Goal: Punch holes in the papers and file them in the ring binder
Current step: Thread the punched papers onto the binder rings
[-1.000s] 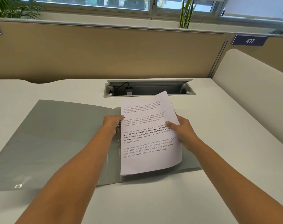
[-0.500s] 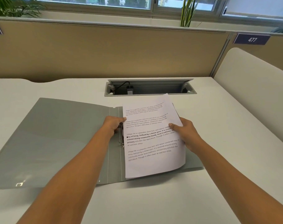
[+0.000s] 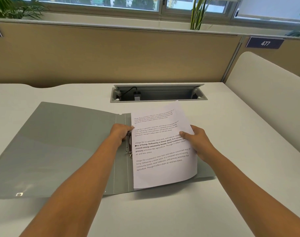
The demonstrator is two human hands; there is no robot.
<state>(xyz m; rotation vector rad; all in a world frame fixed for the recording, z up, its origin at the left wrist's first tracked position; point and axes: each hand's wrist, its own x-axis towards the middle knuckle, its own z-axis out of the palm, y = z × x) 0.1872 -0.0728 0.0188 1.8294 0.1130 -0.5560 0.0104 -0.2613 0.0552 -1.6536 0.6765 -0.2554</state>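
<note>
A grey ring binder (image 3: 60, 147) lies open flat on the white desk. Its metal rings (image 3: 129, 150) stand at the spine. A stack of printed white papers (image 3: 161, 161) rests tilted over the binder's right half, its left edge beside the rings. My left hand (image 3: 121, 132) is at the spine by the upper ring, fingers curled around the ring mechanism and touching the papers' left edge. My right hand (image 3: 195, 142) pinches the papers' right edge, thumb on top. A punched hole shows as a dark dot at the papers' left margin.
An open cable tray (image 3: 157, 94) with a black cable and plug is sunk into the desk behind the binder. A beige partition (image 3: 111, 57) closes the back; a white divider (image 3: 269, 93) runs along the right. No hole punch is in view.
The papers have shifted slightly right and toward me over the binder's right half. Both hands keep their holds; the left stays at the rings.
</note>
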